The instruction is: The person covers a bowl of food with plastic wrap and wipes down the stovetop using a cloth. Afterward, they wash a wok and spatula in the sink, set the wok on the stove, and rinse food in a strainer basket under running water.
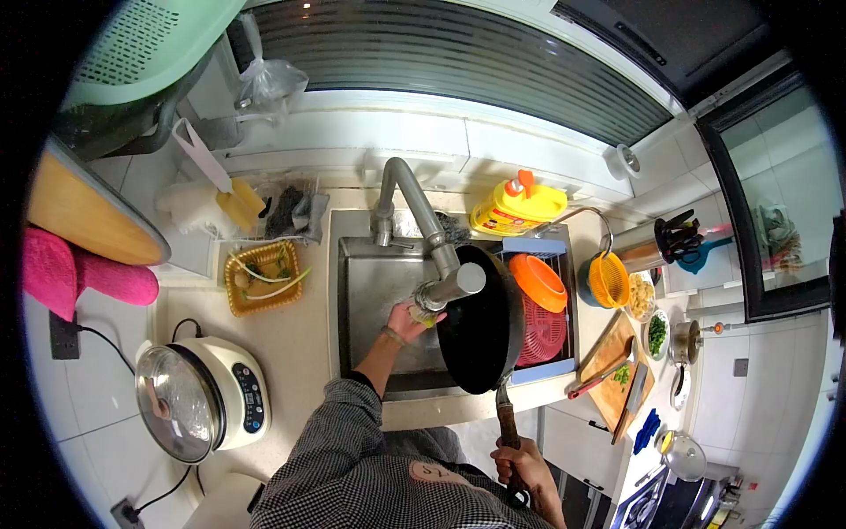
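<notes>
My right hand (524,467) is wrapped round the brown handle of a black wok (480,331). The wok is tipped up over the right part of the sink (361,300), its dark inside turned to the left. Under the grey faucet (458,280), my left hand (407,323) is closed on a small yellow-green thing that looks like a sponge (429,319). The faucet head partly covers it. Beside the wok, a red colander (542,333) and an orange basin (539,282) sit in a drying rack.
A yellow detergent bottle (518,207) stands behind the sink. On the right are a cutting board (604,383) with a knife (630,401), and bowls of food. A white electric cooker (207,397) and a yellow basket (264,278) with scallions are on the left.
</notes>
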Motion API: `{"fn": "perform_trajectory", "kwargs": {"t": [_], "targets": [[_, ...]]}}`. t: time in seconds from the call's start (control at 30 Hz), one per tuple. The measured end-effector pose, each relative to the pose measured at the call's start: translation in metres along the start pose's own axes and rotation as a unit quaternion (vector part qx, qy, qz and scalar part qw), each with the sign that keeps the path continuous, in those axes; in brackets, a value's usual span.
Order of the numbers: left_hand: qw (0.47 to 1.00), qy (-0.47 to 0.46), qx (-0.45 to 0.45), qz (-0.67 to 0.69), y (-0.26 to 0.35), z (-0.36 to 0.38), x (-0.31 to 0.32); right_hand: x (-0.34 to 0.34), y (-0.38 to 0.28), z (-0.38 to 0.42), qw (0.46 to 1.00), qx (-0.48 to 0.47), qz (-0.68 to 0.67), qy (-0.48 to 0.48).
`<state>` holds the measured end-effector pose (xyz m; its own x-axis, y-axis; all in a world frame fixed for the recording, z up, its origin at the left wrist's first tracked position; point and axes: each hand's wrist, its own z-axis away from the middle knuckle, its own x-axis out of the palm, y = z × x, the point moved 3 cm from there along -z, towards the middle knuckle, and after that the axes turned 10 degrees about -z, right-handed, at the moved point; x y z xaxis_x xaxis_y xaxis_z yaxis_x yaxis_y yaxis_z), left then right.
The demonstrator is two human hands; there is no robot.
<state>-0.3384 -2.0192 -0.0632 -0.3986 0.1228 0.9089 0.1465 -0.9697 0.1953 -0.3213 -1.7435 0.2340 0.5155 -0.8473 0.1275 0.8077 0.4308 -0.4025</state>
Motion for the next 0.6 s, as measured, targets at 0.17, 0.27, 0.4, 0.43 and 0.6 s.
{"fn": "perform_trajectory", "kwargs": {"t": [0.17,0.27,0.4,0.43,0.6], "targets": [[0.995,-0.055,-0.017,0.087,0.004,0.008,0.001,-0.004,0.001,-0.004,1.000,0.000,0.004,-0.014],[0.987,-0.069,0.010,0.143,0.000,0.003,-0.010,-0.005,0.002,-0.005,1.000,0.005,-0.002,-0.013],[0.984,-0.050,0.009,0.169,0.011,0.018,0.002,-0.009,0.006,-0.010,1.000,0.015,-0.010,-0.026],[0.986,-0.044,0.001,0.161,0.012,0.020,0.005,-0.009,0.006,-0.010,0.999,0.015,-0.010,-0.028],[0.987,0.039,0.110,-0.110,0.002,-0.018,-0.011,-0.007,0.006,-0.012,1.000,0.005,0.008,-0.018]]}}
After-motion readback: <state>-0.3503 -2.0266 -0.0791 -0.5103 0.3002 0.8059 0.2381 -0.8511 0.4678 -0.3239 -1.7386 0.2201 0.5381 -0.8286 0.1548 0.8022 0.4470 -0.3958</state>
